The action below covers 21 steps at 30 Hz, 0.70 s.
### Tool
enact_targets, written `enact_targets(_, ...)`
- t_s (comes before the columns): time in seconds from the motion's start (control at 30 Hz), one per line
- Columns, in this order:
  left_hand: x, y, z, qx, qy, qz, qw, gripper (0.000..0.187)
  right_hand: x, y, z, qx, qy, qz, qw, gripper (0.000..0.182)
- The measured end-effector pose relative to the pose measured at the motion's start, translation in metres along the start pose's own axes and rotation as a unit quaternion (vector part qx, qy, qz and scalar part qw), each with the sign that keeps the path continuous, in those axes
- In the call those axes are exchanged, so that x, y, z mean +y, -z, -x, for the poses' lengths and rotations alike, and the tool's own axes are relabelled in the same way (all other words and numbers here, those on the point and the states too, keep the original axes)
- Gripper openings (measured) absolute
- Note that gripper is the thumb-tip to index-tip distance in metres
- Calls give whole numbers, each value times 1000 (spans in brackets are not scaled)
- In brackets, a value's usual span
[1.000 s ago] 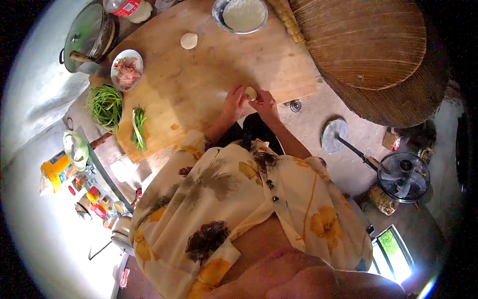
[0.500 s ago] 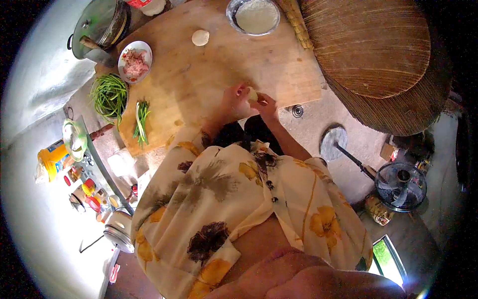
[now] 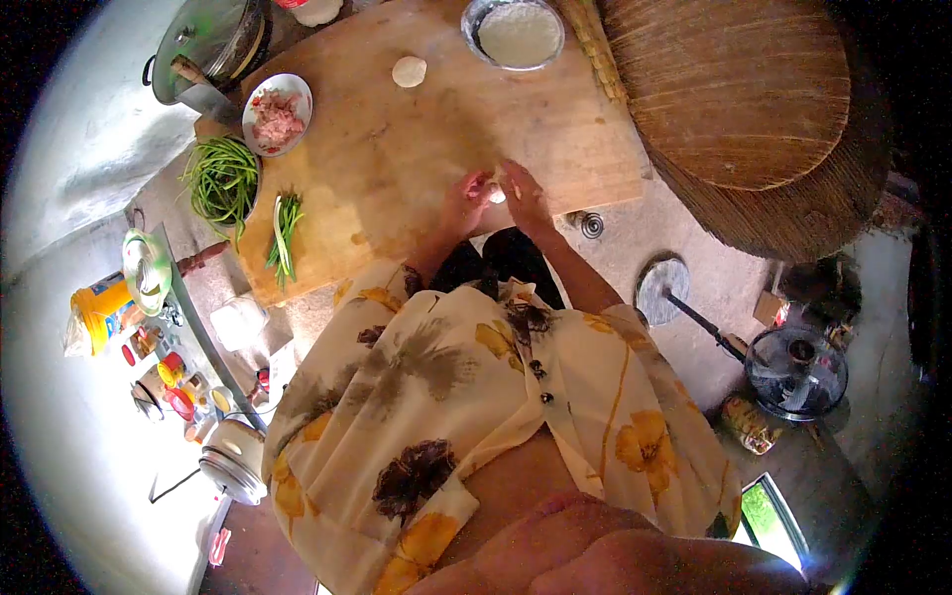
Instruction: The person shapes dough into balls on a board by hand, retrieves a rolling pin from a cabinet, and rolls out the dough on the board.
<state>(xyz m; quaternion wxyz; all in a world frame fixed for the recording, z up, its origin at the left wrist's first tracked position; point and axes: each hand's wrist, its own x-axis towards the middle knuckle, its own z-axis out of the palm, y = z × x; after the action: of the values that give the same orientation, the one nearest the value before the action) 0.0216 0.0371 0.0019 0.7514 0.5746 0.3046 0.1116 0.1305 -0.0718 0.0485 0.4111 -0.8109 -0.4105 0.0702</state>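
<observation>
Near the front edge of the wooden board (image 3: 397,159), my left hand (image 3: 466,201) and my right hand (image 3: 524,196) come together, fingers closed around a small pale piece of dough (image 3: 498,195). Most of the dough is hidden by the fingers, so its exact shape does not show. Further back on the board lies a flat round of dough (image 3: 409,71), apart from both hands. A metal bowl of flour (image 3: 470,38) stands at the far edge.
To the left are a plate of minced meat (image 3: 304,127), a bowl of green vegetables (image 3: 223,183), a bunch of spring onions (image 3: 285,238) and a lidded pot (image 3: 203,45). Large woven round trays (image 3: 734,89) overhang on the right. A standing fan (image 3: 796,372) is on the floor.
My right hand has turned, its fingers now pointing up and further over the dough, leaving less of it showing. Both hands stay close together. The whole view has shifted slightly.
</observation>
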Motion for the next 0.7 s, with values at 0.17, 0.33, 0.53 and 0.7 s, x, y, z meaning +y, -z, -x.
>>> enact_targets(0.17, 18, -1, 8, 7, -80, -86, 993, 29, -19, -8, 6, -4, -83, -99, 992, 31)
enact_targets(0.33, 4, 1, 13, -29, -51, -13, 998, 24, -7, -23, 27, -55, -247, -156, 955, 34)
enact_targets(0.53, 59, 1, 20, -103, -27, -289, 951, 28, -26, -14, 35, -55, -437, -306, 844, 38)
enact_targets(0.7, 68, -17, 23, 86, 65, -101, 989, 48, -34, -25, 13, 60, -367, -290, 882, 36)
